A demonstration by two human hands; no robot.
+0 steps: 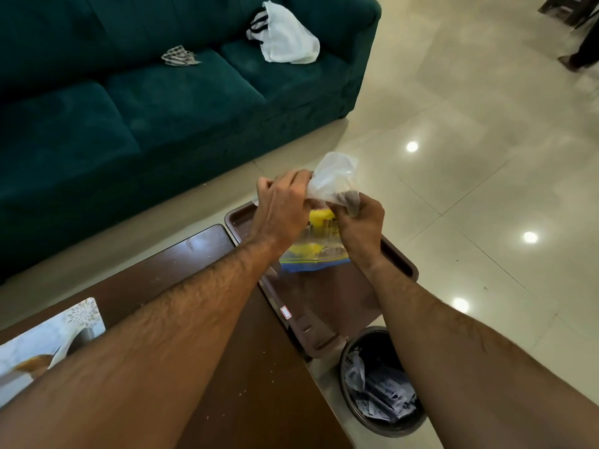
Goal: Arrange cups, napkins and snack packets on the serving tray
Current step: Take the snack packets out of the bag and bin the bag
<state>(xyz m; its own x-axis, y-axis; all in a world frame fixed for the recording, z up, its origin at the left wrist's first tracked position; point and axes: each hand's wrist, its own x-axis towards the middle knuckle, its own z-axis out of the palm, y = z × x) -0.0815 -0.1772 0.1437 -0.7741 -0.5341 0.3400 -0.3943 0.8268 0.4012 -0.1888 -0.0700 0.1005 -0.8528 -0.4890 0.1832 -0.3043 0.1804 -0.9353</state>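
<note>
A: What are the 2 hands doing?

B: Both are held up over the brown tray [397, 259]. The left hand [280, 205] has its fingers curled round one side of a clear plastic bag [335, 179], and the right hand [361, 226] pinches the other side of that bag, fingers bent tight on the plastic.

A: Anything else in their grasp?

B: Below the hands hangs a yellow and blue snack packet [316, 251] inside a clear zip pouch. It sits between the 2 wrists, above the tray floor. I cannot tell which hand bears its weight.

A: Where is the tray?

B: It lies at the far right corner of the dark wooden table [201, 254], partly past the table edge. A small white sticker [286, 312] shows on its near rim.

A: And around it?

B: A printed mat [48, 338] with a bird on it lies on the table at the left. A round bin [382, 384] with crumpled wrappers stands on the tiled floor [486, 157] just beside the table. Beyond is a green sofa [146, 92] with a white bag [285, 37] and a striped cloth [180, 56] on its cushions.
</note>
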